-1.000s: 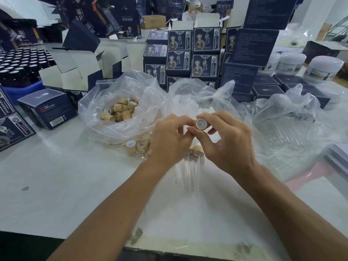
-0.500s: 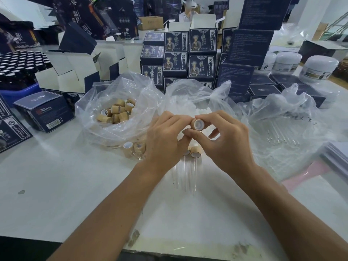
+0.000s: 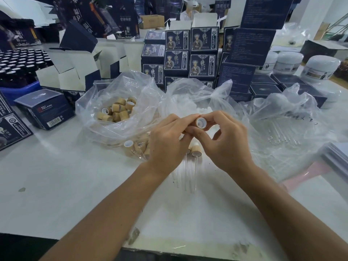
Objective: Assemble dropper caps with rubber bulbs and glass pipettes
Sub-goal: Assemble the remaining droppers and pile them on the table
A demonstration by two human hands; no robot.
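I see both hands raised over the white surface (image 3: 56,176), meeting on one dropper cap (image 3: 200,123): my right hand (image 3: 228,142) has its grip pinched round it, white opening toward me, and my left hand (image 3: 168,142) has its grip closed on its far end. Finished droppers (image 3: 194,162) lie below

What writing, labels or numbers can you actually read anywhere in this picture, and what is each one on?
Nothing here can be quoted with confidence.
Stacked dark boxes: a figure picture, a round emblem and vertical characters, too blurred to read.
Tall box backs: fine print, too small.
Box at left: a barcode and a red mark, illegible.
Clear bag of pipettes: handwritten dark marks, unreadable.
White jars: labels too small.
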